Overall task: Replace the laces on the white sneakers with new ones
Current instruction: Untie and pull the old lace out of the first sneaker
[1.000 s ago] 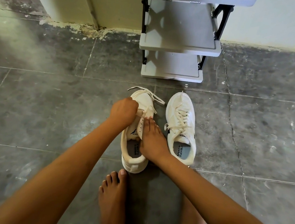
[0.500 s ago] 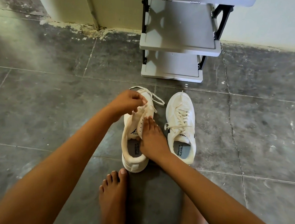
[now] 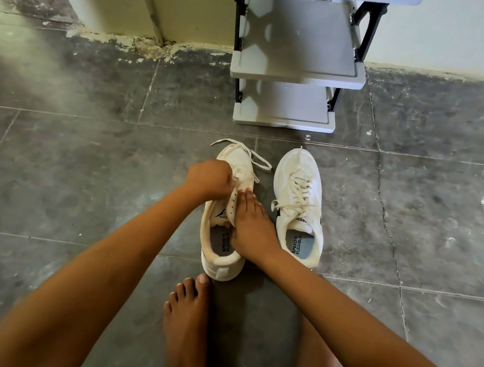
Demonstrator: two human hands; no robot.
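On the floor: two white low-top fabric sneakers are set side by side, toes toward the wall, on dark grey stone tiles (image 3: 89,170).
Left sneaker (image 3: 224,240): its upper eyelets are emptied, a row of bare holes is seen along the flap, and "SPEED FLEXIBLE" is printed on its grey insole.
Loose lace (image 3: 254,158): a flat cream cord is still threaded near the toe, with its free ends spread over the toe cap and onto the tile.
Left hand (image 3: 210,179): it is closed in a fist over the lace at mid-shoe; the pinch itself is hidden behind the knuckles.
Right hand (image 3: 250,225): it is laid flat, fingers extended and together, pressed on the left sneaker's tongue and inner side; nothing is gripped.
Right sneaker (image 3: 298,206): it is fully laced and tied, untouched, just beside the other.
Shoe rack (image 3: 294,71): a grey plastic tiered rack with black side frames is stood against the pale wall, beyond the sneakers.
Bare foot (image 3: 188,319): it is placed on the tile just behind the left sneaker's heel.
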